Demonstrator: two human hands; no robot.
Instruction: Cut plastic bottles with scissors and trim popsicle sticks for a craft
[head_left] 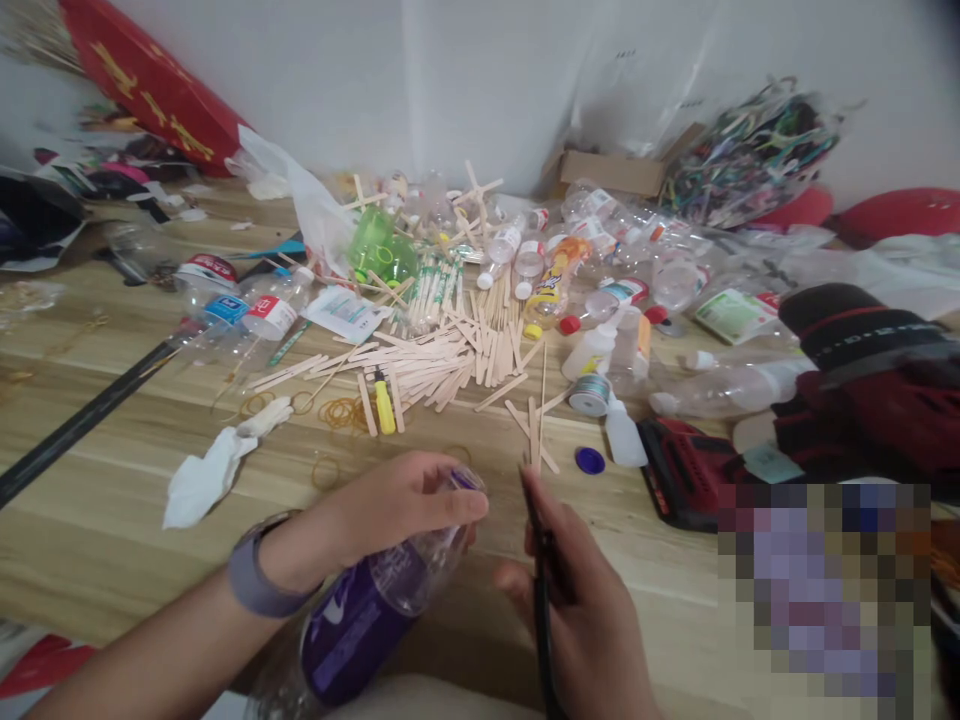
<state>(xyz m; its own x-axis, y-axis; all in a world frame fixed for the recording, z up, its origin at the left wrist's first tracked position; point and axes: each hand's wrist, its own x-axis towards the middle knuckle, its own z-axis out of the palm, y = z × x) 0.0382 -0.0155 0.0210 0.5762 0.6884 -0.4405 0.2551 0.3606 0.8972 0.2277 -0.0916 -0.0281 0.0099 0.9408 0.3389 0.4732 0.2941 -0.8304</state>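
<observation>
My left hand (409, 510), with a grey-purple band at the wrist, is closed around the neck of a clear plastic bottle (367, 620) with a purple label. The bottle leans, neck up and to the right, and its lower end runs towards the bottom edge. On the right, my right hand (585, 600) grips a slim black tool (541, 590), its pointed tip upward. The tool appears edge-on, so I cannot make out its kind. Its tip is apart from the bottle neck. Beyond the hands lie a blue cap (590, 460) and a yellow-handled screwdriver (384, 400).
Many wooden craft sticks (450, 355) are heaped mid-table. Plastic bottles (615, 300) crowd the back right. A red-and-black power tool (697, 470) stands at right, near small white squeeze bottles (624, 432). Rubber bands (345, 412) and a crumpled tissue (206, 480) lie left of centre.
</observation>
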